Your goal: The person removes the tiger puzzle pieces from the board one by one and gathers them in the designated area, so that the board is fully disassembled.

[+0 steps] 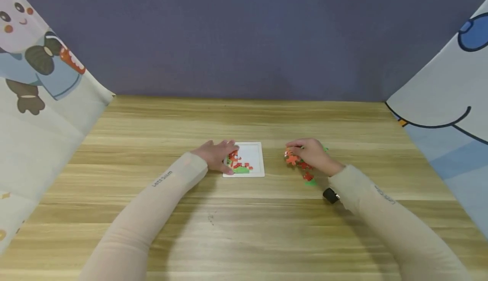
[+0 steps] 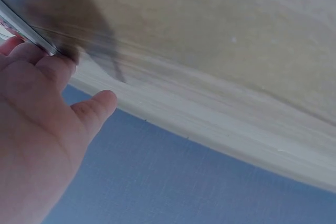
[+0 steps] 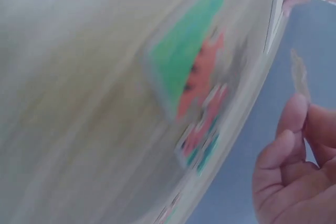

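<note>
A square white puzzle tray (image 1: 256, 156) lies on the table, with joined orange, red and green pieces (image 1: 242, 169) along its left and lower parts. My left hand (image 1: 218, 156) rests at the tray's left edge, fingers spread and covering part of it. In the left wrist view, the fingers of that left hand (image 2: 39, 108) touch the tray's side. Between thumb and fingers my right hand (image 1: 313, 155) pinches an orange puzzle piece (image 1: 292, 159). The right wrist view shows this piece (image 3: 300, 74) edge-on above the fingertips. Loose puzzle pieces (image 1: 308, 177) lie below the right hand, partly hidden by it.
The wooden table (image 1: 244, 226) meets a dark blue-grey panel (image 1: 244, 39) at its back. Printed cloths with cartoon figures hang on the left (image 1: 57, 116) and right (image 1: 431, 78). A small black object (image 1: 330, 195) is beside my right cuff.
</note>
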A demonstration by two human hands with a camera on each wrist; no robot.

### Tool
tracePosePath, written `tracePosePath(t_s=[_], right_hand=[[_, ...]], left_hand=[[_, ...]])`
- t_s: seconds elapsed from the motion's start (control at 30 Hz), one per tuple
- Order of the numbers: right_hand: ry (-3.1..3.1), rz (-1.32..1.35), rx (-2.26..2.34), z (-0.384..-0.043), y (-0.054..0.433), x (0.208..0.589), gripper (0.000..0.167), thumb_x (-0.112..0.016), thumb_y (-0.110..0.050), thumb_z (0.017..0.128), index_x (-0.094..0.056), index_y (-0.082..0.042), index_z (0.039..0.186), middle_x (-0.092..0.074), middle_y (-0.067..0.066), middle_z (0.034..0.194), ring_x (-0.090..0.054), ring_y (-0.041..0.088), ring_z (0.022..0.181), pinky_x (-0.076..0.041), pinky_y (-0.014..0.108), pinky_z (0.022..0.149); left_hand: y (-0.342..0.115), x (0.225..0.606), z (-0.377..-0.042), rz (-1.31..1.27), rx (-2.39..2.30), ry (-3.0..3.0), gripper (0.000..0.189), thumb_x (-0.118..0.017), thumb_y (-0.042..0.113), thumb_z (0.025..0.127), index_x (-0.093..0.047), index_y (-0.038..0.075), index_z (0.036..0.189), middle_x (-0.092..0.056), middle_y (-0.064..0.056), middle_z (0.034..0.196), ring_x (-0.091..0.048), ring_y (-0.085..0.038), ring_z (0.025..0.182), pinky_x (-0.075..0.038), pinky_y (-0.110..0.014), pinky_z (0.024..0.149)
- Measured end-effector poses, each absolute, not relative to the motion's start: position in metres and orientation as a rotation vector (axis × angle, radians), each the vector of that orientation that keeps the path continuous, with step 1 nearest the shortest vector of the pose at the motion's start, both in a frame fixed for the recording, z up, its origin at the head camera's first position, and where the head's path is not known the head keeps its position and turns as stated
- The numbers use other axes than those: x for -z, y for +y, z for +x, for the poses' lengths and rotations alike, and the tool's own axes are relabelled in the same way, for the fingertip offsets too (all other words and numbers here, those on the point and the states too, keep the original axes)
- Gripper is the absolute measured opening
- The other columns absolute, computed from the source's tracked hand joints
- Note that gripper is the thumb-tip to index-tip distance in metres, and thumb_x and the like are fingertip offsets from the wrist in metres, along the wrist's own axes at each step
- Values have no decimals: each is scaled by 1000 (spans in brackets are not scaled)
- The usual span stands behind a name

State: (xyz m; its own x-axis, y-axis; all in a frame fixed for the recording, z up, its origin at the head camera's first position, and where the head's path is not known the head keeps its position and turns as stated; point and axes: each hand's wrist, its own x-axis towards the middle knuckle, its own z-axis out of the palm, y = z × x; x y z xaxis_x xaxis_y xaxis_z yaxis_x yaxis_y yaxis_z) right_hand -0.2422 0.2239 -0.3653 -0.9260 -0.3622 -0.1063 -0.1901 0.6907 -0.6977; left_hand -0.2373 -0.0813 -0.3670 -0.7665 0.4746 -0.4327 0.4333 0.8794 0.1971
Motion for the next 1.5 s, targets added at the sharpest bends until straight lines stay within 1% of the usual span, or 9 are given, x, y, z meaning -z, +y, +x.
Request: tracePosePath(t_s=[0.17, 0.3, 0.43, 0.6, 0.83, 1.2, 1.3, 1.43, 1.5], right_hand=[[2659, -391, 1058, -242, 237, 362, 31, -49, -7, 99, -59, 5, 126, -63, 23, 116, -50, 16, 65, -40, 30, 56], [2675, -393, 1053, -241, 246, 362, 31, -48, -6, 99, -59, 7, 125, -62, 24, 116, -59, 22, 81, -46, 32, 64], [2701, -396, 1056, -239, 253, 362, 30, -50, -6, 98, -60, 8, 123, -62, 26, 117, -63, 27, 90, -52, 33, 71], [2722, -356, 1039, -238, 260, 360, 30, -49, -6, 99, -60, 8, 123, -60, 27, 120, -61, 24, 86, -49, 30, 67], [2736, -346, 1018, -236, 275, 364, 30, -47, -5, 99, -59, 9, 124, -58, 28, 123, -61, 31, 98, -50, 31, 71], [2759, -271, 985, -233, 292, 362, 30, -50, -7, 98, -60, 10, 122, -60, 28, 118, -56, 15, 76, -48, 31, 62], [2753, -247, 990, -232, 295, 360, 30, -51, -6, 98, -59, 11, 121, -63, 26, 110, -56, 15, 72, -48, 31, 60], [2748, -235, 1003, -231, 299, 360, 30, -51, -5, 98, -58, 13, 121, -67, 17, 95, -57, 14, 70, -48, 31, 59], [2741, -223, 1004, -232, 301, 360, 31, -51, -6, 98, -58, 13, 122, -67, 16, 93, -57, 14, 71, -49, 31, 61]], left_hand=[[-83, 368, -238, 650, -125, 2566, 89, -64, 50, 87, -18, 15, 154, -4, -8, 160, -5, -25, 146, -8, -54, 115], [-82, 367, -237, 650, -131, 2566, 89, -64, 50, 87, -18, 15, 154, -4, -8, 160, -5, -25, 146, -8, -54, 115], [-82, 367, -237, 654, -128, 2565, 89, -64, 50, 87, -18, 14, 154, -4, -8, 160, -5, -25, 146, -9, -54, 114], [-83, 368, -238, 656, -129, 2563, 89, -64, 50, 87, -18, 14, 154, -3, -8, 160, -5, -25, 146, -9, -55, 114], [-81, 368, -237, 654, -88, 2573, 90, -63, 52, 86, -17, 15, 154, -4, -8, 160, -5, -25, 146, -9, -54, 114], [-77, 364, -237, 654, -57, 2557, 89, -62, 53, 87, -17, 16, 155, -2, -6, 160, -5, -24, 146, -10, -54, 114], [-77, 363, -238, 660, -45, 2557, 91, -64, 53, 86, -18, 15, 155, -3, -6, 160, -6, -24, 146, -11, -53, 114], [-77, 363, -237, 661, -45, 2557, 98, -69, 53, 81, -17, 16, 155, -4, -5, 160, -7, -22, 146, -10, -52, 115], [-77, 363, -236, 659, -57, 2557, 101, -72, 53, 78, -18, 16, 155, -4, -5, 160, -7, -22, 146, -10, -52, 115]])
